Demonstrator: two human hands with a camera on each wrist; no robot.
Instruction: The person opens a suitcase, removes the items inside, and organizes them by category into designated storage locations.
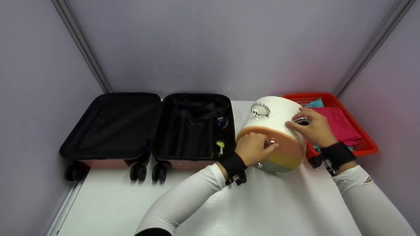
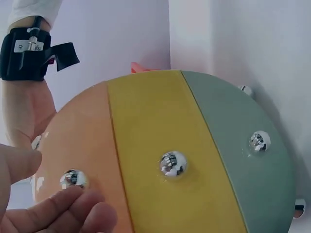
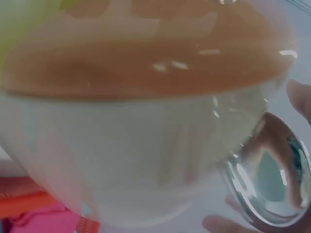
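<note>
While the round case [image 1: 274, 131] lies on its side on the white table [image 1: 229, 203], between the open suitcase [image 1: 151, 126] and the red basket [image 1: 354, 131], we keep it from rolling with both hands. It is a drum-shaped case with a cream wall and a striped face in orange, yellow and grey-green, and this face is turned toward us, probably because the small metal knobs on it are what we work on. Our left hand [image 1: 254, 149] sits on the orange part of the face; its fingers are curled around one shiny knob [image 2: 73, 179], and from the left wrist view the thumb and fingertips seem to pinch it, though the knob is partly covered. Two more knobs [image 2: 172, 164] stand free on the yellow and green stripes. Our right hand [image 1: 311, 127] rests on the curved wall at the far right side, with fingers bent over a silver ring [image 3: 272, 179] there, so the case is held steady against the pull of the other hand; whether the fingers really close on the ring we cannot tell for sure, as the right wrist view is blurred. A second ring [image 1: 260, 110] is on top, untouched. In the basket lie pink and blue cloths [image 1: 334, 123], just behind the case and partly hidden by it. The suitcase stays flat with both halves open, and a few small things are in its right half.
</note>
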